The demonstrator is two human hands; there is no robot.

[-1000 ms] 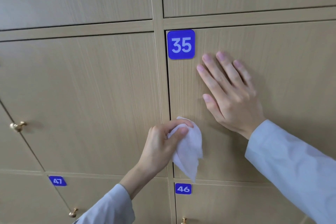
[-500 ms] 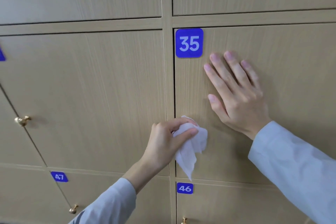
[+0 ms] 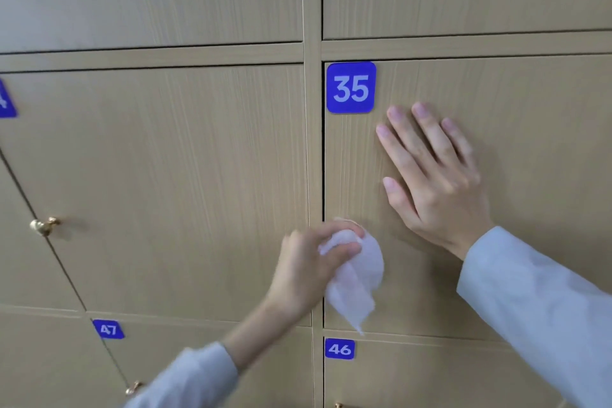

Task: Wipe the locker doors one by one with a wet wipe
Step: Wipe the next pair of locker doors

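The left hand (image 3: 308, 272) pinches a bunched white wipe (image 3: 356, 278) between thumb and fingers, pressing it to the lower left corner of door 35 (image 3: 530, 142), beside the gap at that door's edge; a loose tail of wipe hangs down. The right hand (image 3: 433, 179) lies flat on the same door, fingers straight and spread, just below the blue 35 plate (image 3: 351, 87), likely to hold the door steady against the rubbing. Doors 46 (image 3: 463, 374) and 47 (image 3: 198, 334) sit below.
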